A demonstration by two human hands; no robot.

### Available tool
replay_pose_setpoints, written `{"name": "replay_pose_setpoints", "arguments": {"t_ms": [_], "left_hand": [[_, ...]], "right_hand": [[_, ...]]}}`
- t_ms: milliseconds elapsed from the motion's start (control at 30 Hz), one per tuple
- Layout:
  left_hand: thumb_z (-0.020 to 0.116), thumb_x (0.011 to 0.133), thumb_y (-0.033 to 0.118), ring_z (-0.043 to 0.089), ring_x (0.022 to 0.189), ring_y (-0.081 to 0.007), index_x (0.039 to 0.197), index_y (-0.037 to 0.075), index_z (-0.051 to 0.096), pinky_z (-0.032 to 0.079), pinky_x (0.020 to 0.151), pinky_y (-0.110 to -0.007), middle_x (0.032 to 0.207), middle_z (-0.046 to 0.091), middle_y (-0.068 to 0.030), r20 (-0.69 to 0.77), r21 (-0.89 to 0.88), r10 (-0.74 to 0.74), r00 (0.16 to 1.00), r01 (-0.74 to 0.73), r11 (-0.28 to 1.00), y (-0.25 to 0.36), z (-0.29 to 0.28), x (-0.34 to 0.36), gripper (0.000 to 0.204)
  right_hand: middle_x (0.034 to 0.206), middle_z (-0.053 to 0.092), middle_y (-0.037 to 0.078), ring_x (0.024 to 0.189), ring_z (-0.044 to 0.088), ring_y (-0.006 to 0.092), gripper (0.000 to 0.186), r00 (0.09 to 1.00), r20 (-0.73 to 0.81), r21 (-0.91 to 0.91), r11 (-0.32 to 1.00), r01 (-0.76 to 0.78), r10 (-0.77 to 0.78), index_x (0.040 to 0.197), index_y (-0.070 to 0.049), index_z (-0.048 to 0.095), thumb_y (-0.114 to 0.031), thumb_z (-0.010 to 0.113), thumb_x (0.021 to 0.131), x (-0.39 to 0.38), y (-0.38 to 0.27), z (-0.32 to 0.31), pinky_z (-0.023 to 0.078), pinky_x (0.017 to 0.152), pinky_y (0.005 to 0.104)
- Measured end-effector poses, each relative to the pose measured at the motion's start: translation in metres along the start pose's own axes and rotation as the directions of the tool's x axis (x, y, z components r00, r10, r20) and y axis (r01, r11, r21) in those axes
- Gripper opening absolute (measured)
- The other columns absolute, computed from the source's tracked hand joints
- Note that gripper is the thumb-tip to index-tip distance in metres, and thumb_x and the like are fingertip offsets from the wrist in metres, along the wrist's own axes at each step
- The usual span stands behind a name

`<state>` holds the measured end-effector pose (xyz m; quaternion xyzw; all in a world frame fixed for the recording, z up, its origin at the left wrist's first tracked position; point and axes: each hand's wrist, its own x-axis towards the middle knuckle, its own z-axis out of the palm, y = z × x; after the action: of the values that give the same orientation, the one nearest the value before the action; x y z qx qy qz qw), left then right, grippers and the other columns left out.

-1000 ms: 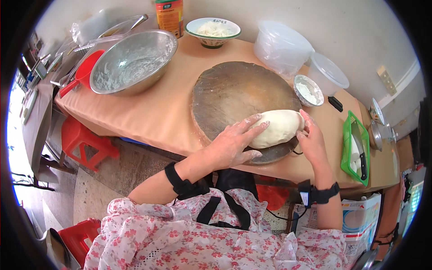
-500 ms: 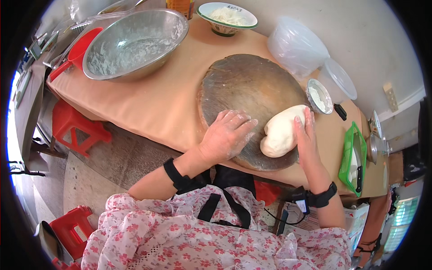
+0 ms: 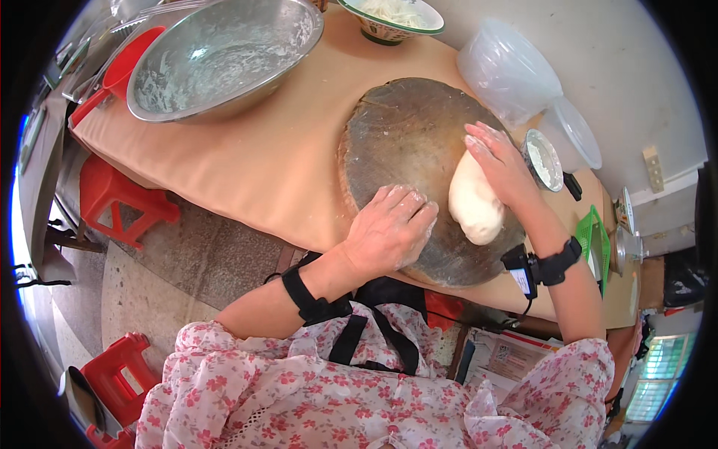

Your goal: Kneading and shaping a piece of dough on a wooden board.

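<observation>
A smooth white lump of dough (image 3: 476,202) lies on the right part of a round, dark wooden board (image 3: 404,120). My right hand (image 3: 499,161) rests over the dough's far end and right side, its floury fingers stretched out and pointing to the far left. To the left of the dough, apart from it, my left hand (image 3: 393,230) is palm down over the board's near left part. Its fingers are loosely bent, with flour on them, and I see nothing held; the palm is hidden.
A big floury metal bowl (image 3: 224,60) and a red dipper (image 3: 123,71) stand at the far left. Beyond the board are a patterned bowl of white shreds (image 3: 393,13) and plastic containers (image 3: 512,71). A small flour bowl (image 3: 543,159) and green basket (image 3: 593,239) are to the right.
My right hand has moved away from me, from the dough's right side to its far end. The dough now lies more lengthwise. My left fingers look more bent; the view has shifted slightly.
</observation>
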<state>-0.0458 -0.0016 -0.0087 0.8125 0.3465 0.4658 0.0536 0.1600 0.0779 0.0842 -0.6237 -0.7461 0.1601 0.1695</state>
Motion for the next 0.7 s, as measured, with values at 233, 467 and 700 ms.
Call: {"name": "replay_pose_setpoints", "arguments": {"t_ms": [233, 467, 700], "left_hand": [[0.071, 0.072, 0.007, 0.061, 0.097, -0.0274, 0.096, 0.005, 0.064, 0.048, 0.083, -0.039, 0.099, 0.061, -0.0091, 0.004, 0.020, 0.014, 1.000, -0.014, 1.000, -0.002, 0.002, -0.001, 0.025], [0.070, 0.071, 0.007, 0.060, 0.096, -0.0276, 0.091, 0.005, 0.065, 0.047, 0.084, -0.038, 0.098, 0.061, -0.0091, -0.019, 0.005, 0.028, 0.999, -0.028, 1.000, -0.005, 0.001, -0.003, 0.020], [0.070, 0.070, 0.005, 0.060, 0.090, -0.0272, 0.086, 0.004, 0.063, 0.047, 0.081, -0.037, 0.094, 0.060, -0.0096, -0.032, 0.003, 0.019, 0.999, -0.019, 1.000, -0.002, 0.001, -0.003, 0.018]], "right_hand": [[0.132, 0.058, 0.019, 0.134, 0.043, 0.0349, 0.048, 0.974, 0.110, -0.060, 0.977, 0.205, -0.198, 0.123, -0.004, 0.063, -0.040, 0.051, 0.094, 0.010, -0.041, 0.017, 0.030, 0.113, 0.0442], [0.133, 0.056, 0.022, 0.128, 0.050, 0.0342, 0.044, 0.940, -0.090, 0.009, 0.943, 0.332, -0.330, 0.122, -0.001, 0.062, -0.032, 0.055, 0.092, -0.009, -0.026, 0.005, 0.036, 0.108, 0.0405], [0.134, 0.051, 0.029, 0.131, 0.045, 0.0362, 0.074, 0.969, -0.130, 0.443, 0.886, -0.135, 0.212, 0.137, 0.012, 0.042, -0.048, 0.050, 0.095, -0.021, 0.016, 0.025, 0.031, 0.111, 0.0374]]}}
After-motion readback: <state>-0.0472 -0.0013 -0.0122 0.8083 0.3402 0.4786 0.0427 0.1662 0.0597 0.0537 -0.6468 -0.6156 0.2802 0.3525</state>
